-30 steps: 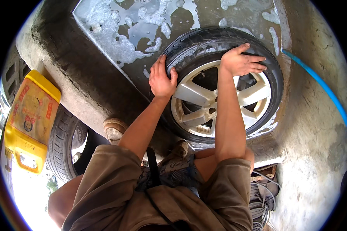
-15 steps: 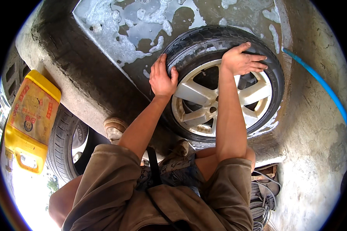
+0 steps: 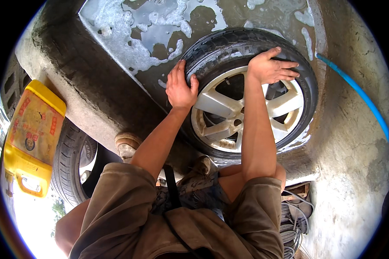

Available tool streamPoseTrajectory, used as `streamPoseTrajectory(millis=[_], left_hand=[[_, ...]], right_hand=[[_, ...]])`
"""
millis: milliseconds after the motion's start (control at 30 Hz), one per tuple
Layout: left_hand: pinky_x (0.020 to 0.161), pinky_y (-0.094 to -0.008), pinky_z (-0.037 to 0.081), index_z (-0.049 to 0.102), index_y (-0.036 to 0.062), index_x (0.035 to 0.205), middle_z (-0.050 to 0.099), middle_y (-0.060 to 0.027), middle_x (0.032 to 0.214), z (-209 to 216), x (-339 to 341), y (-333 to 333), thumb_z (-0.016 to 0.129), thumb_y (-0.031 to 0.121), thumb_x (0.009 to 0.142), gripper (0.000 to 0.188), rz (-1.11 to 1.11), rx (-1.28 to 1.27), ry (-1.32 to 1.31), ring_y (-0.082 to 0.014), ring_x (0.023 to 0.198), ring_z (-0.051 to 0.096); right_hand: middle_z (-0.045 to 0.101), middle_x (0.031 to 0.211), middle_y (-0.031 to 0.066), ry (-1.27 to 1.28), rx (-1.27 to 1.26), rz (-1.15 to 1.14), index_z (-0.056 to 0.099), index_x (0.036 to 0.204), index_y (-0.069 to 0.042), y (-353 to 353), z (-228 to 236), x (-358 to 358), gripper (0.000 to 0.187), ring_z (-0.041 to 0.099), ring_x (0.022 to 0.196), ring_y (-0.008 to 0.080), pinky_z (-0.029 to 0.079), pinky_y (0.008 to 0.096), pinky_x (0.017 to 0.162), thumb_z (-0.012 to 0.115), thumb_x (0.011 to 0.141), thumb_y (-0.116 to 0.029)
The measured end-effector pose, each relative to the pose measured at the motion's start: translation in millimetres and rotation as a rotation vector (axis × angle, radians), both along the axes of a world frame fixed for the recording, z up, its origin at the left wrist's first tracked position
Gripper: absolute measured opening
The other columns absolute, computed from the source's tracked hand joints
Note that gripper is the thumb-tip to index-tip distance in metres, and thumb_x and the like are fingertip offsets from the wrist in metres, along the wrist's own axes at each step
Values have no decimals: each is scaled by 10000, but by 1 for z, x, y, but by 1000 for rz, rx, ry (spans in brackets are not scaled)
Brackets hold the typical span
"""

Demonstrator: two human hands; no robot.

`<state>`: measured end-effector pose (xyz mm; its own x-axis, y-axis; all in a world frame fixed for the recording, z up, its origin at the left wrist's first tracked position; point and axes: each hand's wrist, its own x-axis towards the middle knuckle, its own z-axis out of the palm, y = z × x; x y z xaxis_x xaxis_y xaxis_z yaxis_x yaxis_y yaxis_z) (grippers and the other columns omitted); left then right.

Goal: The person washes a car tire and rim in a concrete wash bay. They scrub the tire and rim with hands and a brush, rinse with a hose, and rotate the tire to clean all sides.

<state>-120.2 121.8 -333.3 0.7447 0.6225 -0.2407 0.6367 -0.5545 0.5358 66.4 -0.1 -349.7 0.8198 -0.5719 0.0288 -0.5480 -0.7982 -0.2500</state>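
A black tyre (image 3: 229, 47) on a silver spoked wheel rim (image 3: 220, 102) lies tilted in a concrete basin of sudsy water. Against the tyre's left side rests my left hand (image 3: 180, 87), its fingers stretched along the tread and the thumb held apart. Over the upper right sidewall lies my right hand (image 3: 270, 68), fingers spread and palm down, the forearm crossing the rim's spokes. Both hands press on the tyre without wrapping round it. The tyre's underside is hidden.
White foam (image 3: 112, 34) floats in the water at the upper left. A blue hose (image 3: 358, 90) hangs over the basin's right edge. Left of me are a yellow jug (image 3: 32, 138) and a second tyre (image 3: 69, 159). Coiled cable (image 3: 291, 235) lies at the lower right.
Both hands keep their places on the tyre, which shows no clear turn. The whole view has shifted very slightly.
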Motion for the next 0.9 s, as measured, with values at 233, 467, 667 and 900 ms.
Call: streamPoseTrajectory(millis=[233,467,667,900], left_hand=[[921,-438,440,480,85,1309,553,-146,1240,2,0,1,556,201,844,485,7,6,-15,-363,1098,528],[942,-425,438,480,86,1309,547,-124,1269,6,2,5,569,168,817,507,9,-5,-22,-340,1123,525],[970,-429,412,475,84,1312,512,-101,1317,3,-3,7,595,238,795,553,18,-45,29,-298,1186,491],[984,-436,408,483,83,1306,517,-98,1313,1,-2,7,607,255,786,561,9,-35,7,-320,1179,492]], right_hand=[[-18,1486,380,59,36,-17,92,1472,46,5,8,1,879,41,1407,485,302,605,1025,320,927,-605],[1,1503,351,41,-5,-40,98,1488,3,3,1,0,844,83,1396,501,251,597,1061,347,936,-585],[33,1492,367,33,-30,-17,118,1481,18,5,1,-1,828,105,1387,508,231,554,1092,337,947,-575],[44,1486,375,2,-71,-1,141,1473,34,-4,-9,-3,819,125,1373,530,246,564,1082,356,952,-560]])
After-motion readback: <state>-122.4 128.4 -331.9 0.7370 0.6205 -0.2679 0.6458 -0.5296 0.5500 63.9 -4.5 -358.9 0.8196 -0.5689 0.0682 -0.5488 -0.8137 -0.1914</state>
